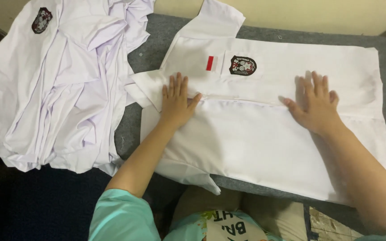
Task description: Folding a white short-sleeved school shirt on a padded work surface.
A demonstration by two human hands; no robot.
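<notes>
A white short-sleeved shirt (pixel 264 134) lies spread flat on a grey padded surface (pixel 157 49), collar to the left. Its chest pocket carries a dark crest badge (pixel 242 65) with a small red-and-white patch (pixel 209 63) beside it. My left hand (pixel 176 100) rests flat, fingers apart, on the shirt near the collar. My right hand (pixel 314 103) presses flat on the shirt's front further right. Neither hand grips the cloth.
A crumpled pile of white shirts (pixel 54 85) lies at the left, one showing a crest badge (pixel 41 20). A cream wall (pixel 313 15) runs along the back. Dark floor lies at the lower left, and my lap is at the bottom.
</notes>
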